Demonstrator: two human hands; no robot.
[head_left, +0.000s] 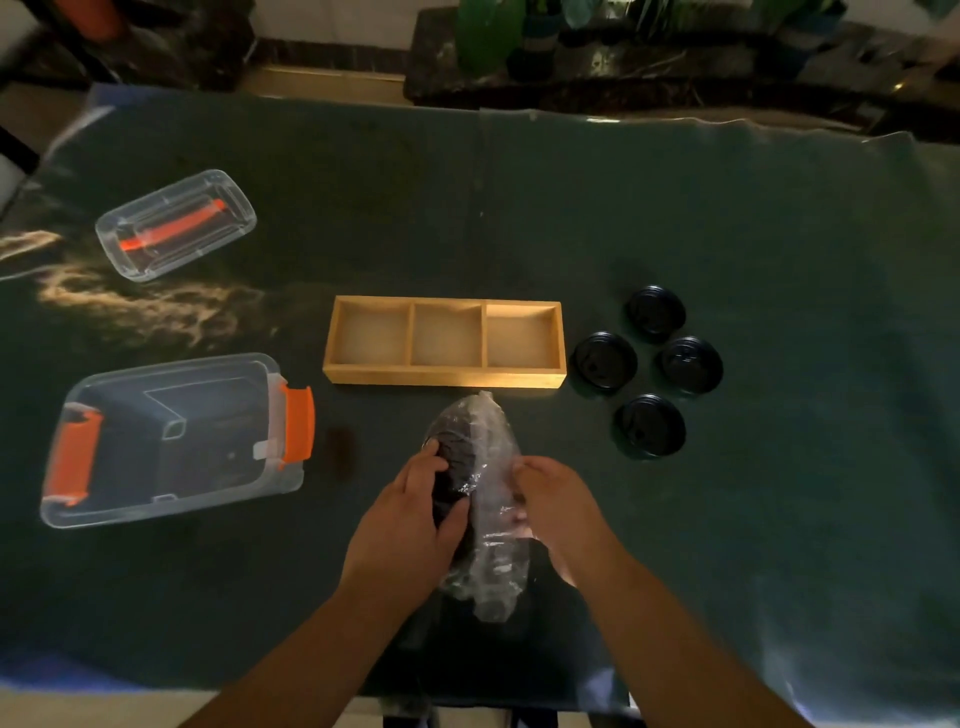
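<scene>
A clear plastic bag (480, 431) holding a stack of black lids lies lengthwise in front of me on the dark green table (727, 208). My left hand (410, 525) grips the bag's left side, fingers curled round the black stack inside. My right hand (556, 509) pinches the crinkled plastic on the right side. Beyond the bag sits a wooden tray (447, 375) with three compartments, all bare. Several black lids (649, 371) lie flat to the tray's right.
A clear storage box (171, 441) with orange latches stands at the left. Its clear lid (176, 223) with an orange handle lies further back on the left. Dark furniture and green plants line the far edge beyond the table.
</scene>
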